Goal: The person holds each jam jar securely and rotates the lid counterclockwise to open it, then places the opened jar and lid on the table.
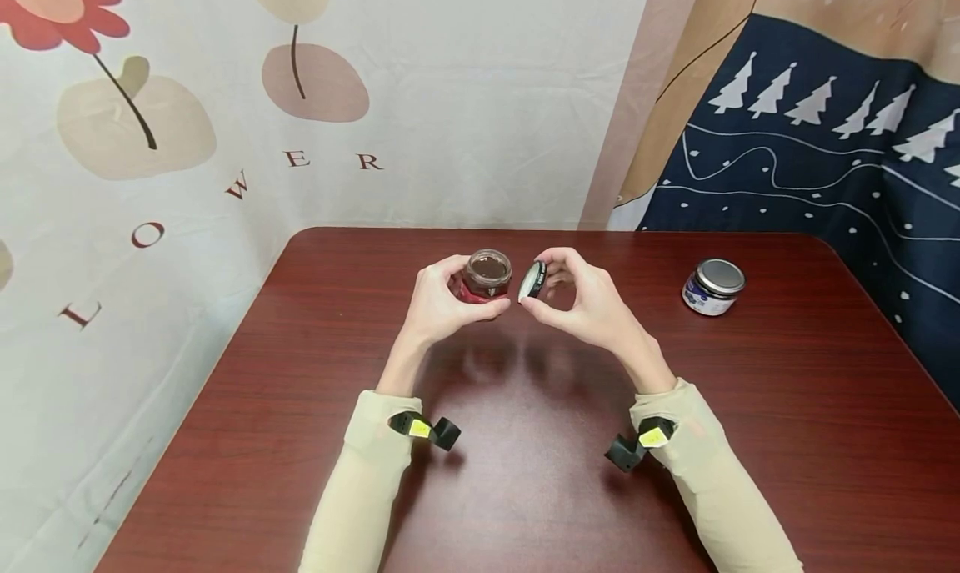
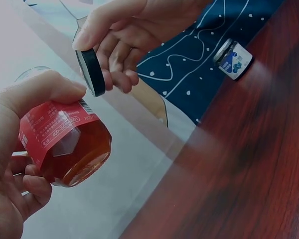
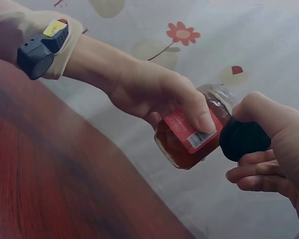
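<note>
My left hand (image 1: 442,302) grips a glass jar (image 1: 487,277) with a red label and amber-brown contents, held above the table. Its mouth is uncovered and faces up toward the head camera. In the left wrist view the thumb lies across the jar's red label (image 2: 55,127), with fingers curled round the far side. Just to the right, my right hand (image 1: 588,302) pinches a dark round lid (image 1: 533,280) by its rim, tilted on edge with its pale inner side toward the jar. Lid and jar stand slightly apart in the head view.
A second jar (image 1: 714,287), with a dark lid and a white-and-blue label, stands at the right on the reddish-brown table (image 1: 300,389). Behind the table hang a pale flower-printed cloth (image 1: 465,139) and a navy cloth with white trees (image 1: 810,156). Each wrist wears a small camera.
</note>
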The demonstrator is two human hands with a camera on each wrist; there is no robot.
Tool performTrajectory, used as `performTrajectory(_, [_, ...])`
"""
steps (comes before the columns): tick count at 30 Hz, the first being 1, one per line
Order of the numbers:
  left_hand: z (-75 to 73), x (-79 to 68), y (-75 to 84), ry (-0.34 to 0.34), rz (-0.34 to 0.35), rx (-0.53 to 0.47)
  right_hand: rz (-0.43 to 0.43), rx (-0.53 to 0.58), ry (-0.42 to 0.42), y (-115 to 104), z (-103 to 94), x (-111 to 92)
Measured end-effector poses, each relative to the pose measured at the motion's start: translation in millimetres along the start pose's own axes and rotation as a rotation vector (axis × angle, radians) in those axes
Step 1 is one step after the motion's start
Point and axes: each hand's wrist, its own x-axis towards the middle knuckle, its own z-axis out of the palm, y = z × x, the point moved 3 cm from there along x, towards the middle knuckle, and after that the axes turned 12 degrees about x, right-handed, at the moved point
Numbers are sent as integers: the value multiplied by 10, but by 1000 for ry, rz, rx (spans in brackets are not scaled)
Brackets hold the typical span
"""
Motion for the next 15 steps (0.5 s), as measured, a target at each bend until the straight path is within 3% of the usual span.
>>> performTrajectory(15, [12,-3,-134,-3,-63,16,47,0,-14,162,151,-41])
